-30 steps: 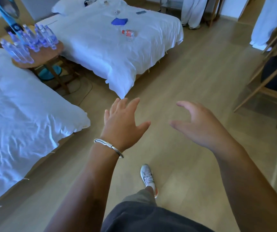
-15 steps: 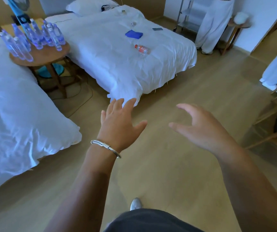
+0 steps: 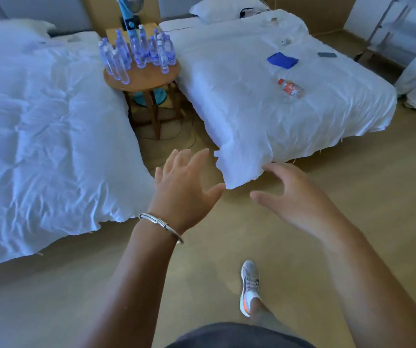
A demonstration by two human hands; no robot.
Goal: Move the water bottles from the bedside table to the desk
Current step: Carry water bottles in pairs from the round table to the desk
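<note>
A: So, how much is judged done?
B: Little, it seems. The cluster of water bottles (image 3: pixel 138 52) is seen upright on the round bedside tabletop (image 3: pixel 149 77), between two beds; no desk is shown.
A: And the hands?
B: The left hand (image 3: pixel 185 189) and right hand (image 3: pixel 294 197) are held out with fingers spread; nothing is gripped.

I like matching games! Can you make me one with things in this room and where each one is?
Things:
1. water bottles
2. blue cloth
3. bracelet
4. sneaker

Places:
A. on the left wrist
B. on the floor
C. on the round table
D. on the right-hand bed

Pairs: 1-C, 2-D, 3-A, 4-B
</note>
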